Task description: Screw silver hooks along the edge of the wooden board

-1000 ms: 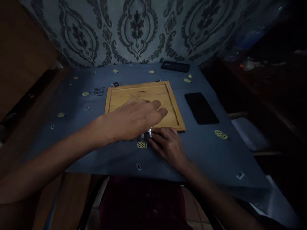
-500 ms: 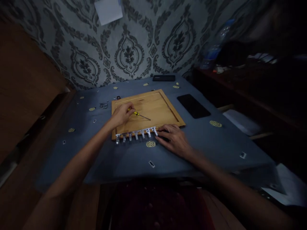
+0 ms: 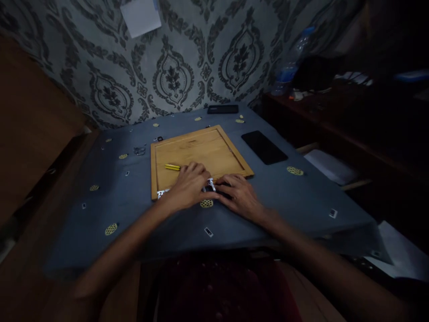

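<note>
A framed wooden board point(image 3: 204, 145) lies on the cloth, and a metal rail with several hooks point(image 3: 162, 193) runs along its near edge. My left hand point(image 3: 188, 187) lies over the rail, hiding most of it, with thumb and fingers closed about its right part. Fingers curled, my right hand point(image 3: 241, 197) grips at the rail's right end beside the board's edge; its fingertips are partly hidden. On the board rests a screwdriver with a yellow handle point(image 3: 172, 167), its shaft hidden behind my left hand.
The blue patterned cloth point(image 3: 268, 201) covers the table. A black phone point(image 3: 264, 147) lies right of the board and a dark flat object point(image 3: 223, 109) by the wall. Small clear items point(image 3: 139, 151) sit at left. A water bottle point(image 3: 288, 67) stands on the right-hand furniture.
My left hand has let go of the screwdriver, leaving it on the board, and moved down and right onto the hook rail. My right hand stays at the rail's right end.
</note>
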Tool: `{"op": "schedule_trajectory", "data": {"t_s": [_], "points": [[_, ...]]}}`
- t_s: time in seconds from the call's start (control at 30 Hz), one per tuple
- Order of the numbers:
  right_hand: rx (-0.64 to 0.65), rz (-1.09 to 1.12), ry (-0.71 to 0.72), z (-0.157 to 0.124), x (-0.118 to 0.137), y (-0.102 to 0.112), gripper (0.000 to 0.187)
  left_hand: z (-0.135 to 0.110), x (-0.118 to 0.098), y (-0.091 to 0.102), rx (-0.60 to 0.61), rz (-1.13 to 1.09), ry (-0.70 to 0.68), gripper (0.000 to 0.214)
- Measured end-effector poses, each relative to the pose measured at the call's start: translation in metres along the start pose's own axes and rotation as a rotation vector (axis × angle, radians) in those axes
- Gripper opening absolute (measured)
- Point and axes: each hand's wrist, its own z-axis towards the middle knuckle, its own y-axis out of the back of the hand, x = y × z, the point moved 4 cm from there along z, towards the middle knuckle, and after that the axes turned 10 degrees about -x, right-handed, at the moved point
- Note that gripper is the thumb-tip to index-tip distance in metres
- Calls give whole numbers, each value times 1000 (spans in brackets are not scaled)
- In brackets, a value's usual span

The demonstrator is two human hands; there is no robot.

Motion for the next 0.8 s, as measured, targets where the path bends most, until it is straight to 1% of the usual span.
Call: {"op": "schedule_trajectory", "data": {"t_s": [0.03,0.1,0.27,0.4,0.6,0.8], "points": [[4,9,-2,-1,-1,0,19,0,-4,-3,7,14,7,44],[19,25,-12,-1,-1,0,19,0,-6,-6,10,34,32,48],[34,42,-33,-1,-1,1,17,0,3,-13,12,24,63,43],[3,41,1,0,2,4,14,0,6,-18,14,-30,47,41],[-4,45,-16,1,2,5,11,2,7,-18,-17,-81,40,33],[-23,45,-25,3,5,7,11,6,6,-17,14,-120,68,25]]}}
